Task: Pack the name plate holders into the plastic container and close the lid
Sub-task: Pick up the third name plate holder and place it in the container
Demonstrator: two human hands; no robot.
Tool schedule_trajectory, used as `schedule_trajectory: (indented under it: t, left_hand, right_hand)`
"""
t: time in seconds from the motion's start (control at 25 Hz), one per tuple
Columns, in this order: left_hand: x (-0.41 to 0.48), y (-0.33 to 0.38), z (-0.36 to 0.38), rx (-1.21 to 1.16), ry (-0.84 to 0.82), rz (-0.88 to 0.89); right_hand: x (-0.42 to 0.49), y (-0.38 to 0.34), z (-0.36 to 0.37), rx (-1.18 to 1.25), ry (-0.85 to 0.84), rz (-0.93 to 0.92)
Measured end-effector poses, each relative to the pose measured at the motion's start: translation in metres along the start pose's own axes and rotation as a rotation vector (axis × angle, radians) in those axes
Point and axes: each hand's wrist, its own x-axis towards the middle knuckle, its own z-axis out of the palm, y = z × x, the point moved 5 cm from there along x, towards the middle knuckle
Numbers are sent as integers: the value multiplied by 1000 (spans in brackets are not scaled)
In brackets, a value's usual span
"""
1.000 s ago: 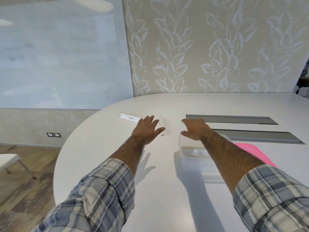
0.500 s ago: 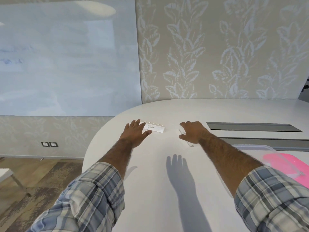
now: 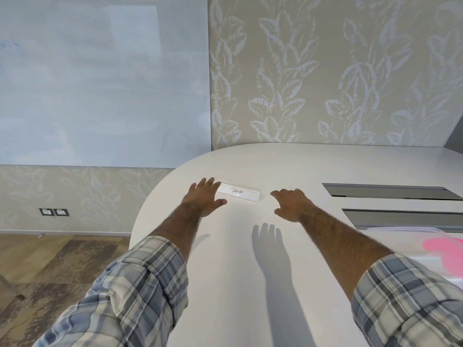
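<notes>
Head view: 1 clear name plate holder [image 3: 239,193] with a white card handwritten "PANDA" lies on the white surface [image 3: 238,259], between 2 hands. The left hand [image 3: 204,197] is flat with its fingers straight, at the holder's left end. The right hand [image 3: 290,204] is loosely curled; I cannot tell whether it holds anything. 1 clear plastic container [image 3: 411,232] sits at the right edge.

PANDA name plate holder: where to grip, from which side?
Pinch the name plate holder across its narrow width near its left end, thumb on the near long edge, fingers over the far one. Come from the near-left with the left hand, open at that end. It is a long, low strip lying crosswise, so the short span likely suits a pinch.
</notes>
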Motion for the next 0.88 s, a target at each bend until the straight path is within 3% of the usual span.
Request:
schedule_trajectory:
  t: [0.48, 0.88]
  left_hand:
    - [131, -34, 25, 65, -51, 103]
    - [187, -42, 79, -26, -208, 122]
  right_hand:
    - [106, 9, 29, 75, -65, 44]
    - [157, -1, 56, 188, -71, 77]
